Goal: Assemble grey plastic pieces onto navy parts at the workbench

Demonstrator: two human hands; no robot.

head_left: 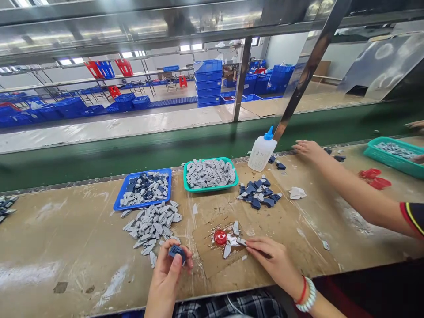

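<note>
At the lower centre of the frame, the person's left hand (170, 269) grasps a dark blue, blocky plastic piece (176, 251), with the thumb against its near side. To the right of it, the right hand (273, 260), with a red cord and a pale coiled band at the wrist, pinches a small light grey, flat plastic piece (241, 241) between its fingertips. This grey piece is at the edge of a shiny white smear (232, 240) on a flat brown cardboard sheet (210, 263), in the lower middle of the frame. Two more grey pieces (227, 251) lie by the smear, and a round red plastic cap (220, 237) sits just left of it.

Left of centre on the brown surface (82, 247), a loose heap of grey pieces (155, 223) spreads below a blue rectangular plastic tray (170, 185) of mixed grey and dark blue pieces. A green plastic tray (211, 190) at the centre is piled with grey pieces. Right of centre lies a cluster of dark blue and grey pieces (260, 193), with a translucent white bottle with a blue nozzle (261, 153) standing tilted behind it. At the right, a co-worker's hand (309, 150) reaches toward the far edge of the surface
</note>
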